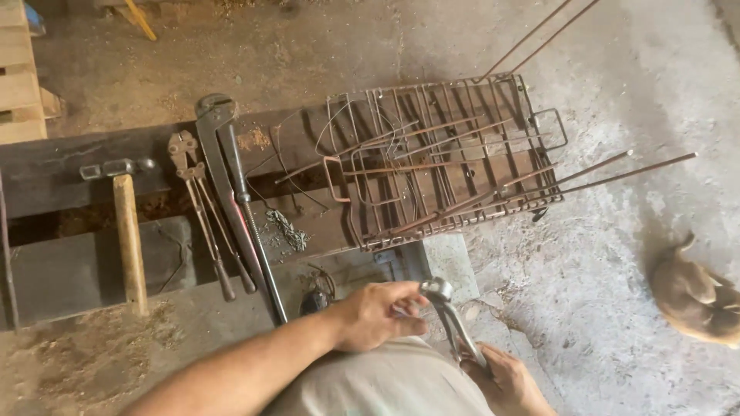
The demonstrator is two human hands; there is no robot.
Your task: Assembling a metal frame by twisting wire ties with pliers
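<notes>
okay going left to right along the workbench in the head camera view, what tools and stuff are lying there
Hammer → bolt cutters → large pipe wrench → small chain → stack of bent rebar stirrups → long rods sticking out past the bench's right end.

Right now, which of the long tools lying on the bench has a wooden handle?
The hammer, farthest left. Its handle is pale wood; the bolt cutters and big pipe wrench beside it are all metal.

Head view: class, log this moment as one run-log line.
left hand: on jaws end of grey metal pliers | right hand: grips handles | bench: rusty wire rack
</notes>
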